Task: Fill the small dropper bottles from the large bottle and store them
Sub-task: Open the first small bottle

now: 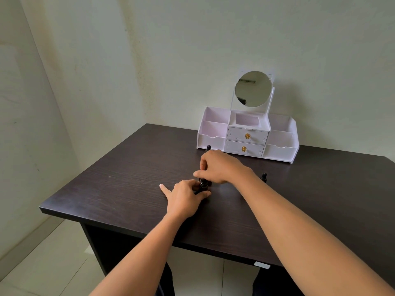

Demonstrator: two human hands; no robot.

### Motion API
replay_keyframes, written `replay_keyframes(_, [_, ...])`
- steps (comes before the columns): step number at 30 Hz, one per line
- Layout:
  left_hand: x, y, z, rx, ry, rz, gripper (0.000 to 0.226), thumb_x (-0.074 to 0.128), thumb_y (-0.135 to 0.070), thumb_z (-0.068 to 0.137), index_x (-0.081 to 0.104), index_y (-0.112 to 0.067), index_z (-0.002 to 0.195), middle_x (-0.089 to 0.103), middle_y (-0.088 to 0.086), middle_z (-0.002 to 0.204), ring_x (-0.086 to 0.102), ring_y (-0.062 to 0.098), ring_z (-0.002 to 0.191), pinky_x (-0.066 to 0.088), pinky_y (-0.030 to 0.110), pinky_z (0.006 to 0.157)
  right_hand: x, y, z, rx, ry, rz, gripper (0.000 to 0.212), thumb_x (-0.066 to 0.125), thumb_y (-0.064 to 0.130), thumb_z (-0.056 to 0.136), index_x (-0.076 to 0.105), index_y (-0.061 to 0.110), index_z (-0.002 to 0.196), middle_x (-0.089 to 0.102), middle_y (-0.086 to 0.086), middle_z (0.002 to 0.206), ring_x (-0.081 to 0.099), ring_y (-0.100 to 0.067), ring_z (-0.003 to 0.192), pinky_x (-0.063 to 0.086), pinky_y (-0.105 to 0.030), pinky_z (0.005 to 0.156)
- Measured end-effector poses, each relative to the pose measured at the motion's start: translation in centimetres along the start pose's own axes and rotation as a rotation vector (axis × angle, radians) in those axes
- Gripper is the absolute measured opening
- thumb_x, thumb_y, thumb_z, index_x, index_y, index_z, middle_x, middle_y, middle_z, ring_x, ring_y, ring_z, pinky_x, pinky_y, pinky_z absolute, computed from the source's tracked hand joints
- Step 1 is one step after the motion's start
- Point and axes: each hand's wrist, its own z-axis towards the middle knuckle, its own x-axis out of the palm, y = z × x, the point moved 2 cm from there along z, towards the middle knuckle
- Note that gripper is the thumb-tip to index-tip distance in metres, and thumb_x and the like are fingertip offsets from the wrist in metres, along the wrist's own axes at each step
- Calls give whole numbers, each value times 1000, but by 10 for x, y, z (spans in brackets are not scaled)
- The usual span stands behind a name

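Closest to me on the feed, two bare forearms reach in from the lower edge over the front lip of the desk point(111, 189), a flat slab of dark, almost black wood grain with a matt surface and a small pale label point(262, 264) stuck on its front edge. The left hand point(183, 198) rests on the desktop near the middle. Its forefinger lies straight along the wood, pointing left, and the thumb and other fingers wrap the body of a dark bottle point(203, 185). The bottle stands on the desk and shows only its ribbed, threaded neck above the knuckles. Just behind and touching close, the right hand point(220, 167) arches over that neck, thumb stuck out to the left, the fingers curled round a dark piece point(203, 166) that I cannot make out. That hand hides whatever stands directly behind it. To the right of the right wrist, a small black dropper bottle point(264, 177) stands upright, half covered by the arm. Beyond the right knuckles the rounded black dropper top point(208, 147) of another bottle pokes up, just in front of the organizer point(213, 142). This is a white, boxy, smooth-panelled unit with open bins on both sides, two drawers point(235, 134) with gold knobs point(247, 136) in the centre, and a round mirror point(253, 88) on top. Behind it all is a pale, stained wall point(171, 50).
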Motion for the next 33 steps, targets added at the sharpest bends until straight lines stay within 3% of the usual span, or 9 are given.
replay_keyframes(3, [0,0,-1,-1,-2,-4,29,67,-58,86,69,-36,106,72,-15,97,60,12,110,-9,65,115,1,0,0,-15,-12,-4,4,66,28,87,64,29,83,67,2,98,65,-20,87,57,-44,81])
replay_keyframes(6, [-1,0,0,-10,-2,-4,29,67,-59,85,69,-37,104,71,-16,93,60,11,108,-9,64,116,-8,-3,0,-17,-49,39,11,64,19,83,64,30,85,62,6,91,64,-19,86,57,-43,82])
replay_keyframes(10, [-1,0,0,-12,6,-6,32,66,-60,85,70,-37,105,71,-16,95,61,11,107,-10,63,116,-26,-9,1,-16,-103,40,5,67,20,87,70,22,84,68,3,87,66,-18,84,57,-37,79])
replay_keyframes(19, [0,1,1,-13,16,-10,32,66,-61,84,69,-37,105,66,-19,86,62,9,105,-11,63,116,-24,-12,1,-33,-124,39,11,68,25,93,74,16,90,70,-1,88,65,-17,78,50,-31,69])
replay_keyframes(28, [-1,0,0,-11,18,-6,31,66,-60,85,69,-37,105,72,-15,95,62,10,106,-12,62,115,-21,-10,2,-52,-87,67,8,69,21,92,73,15,88,71,-2,91,66,-15,80,55,-33,75])
replay_keyframes(33, [0,2,1,-6,2,-9,30,67,-61,84,69,-37,102,72,-17,91,62,9,105,-11,63,116,-37,-20,-4,-11,-82,114,9,70,23,91,76,17,91,61,11,70,58,-4,68,46,-25,66])
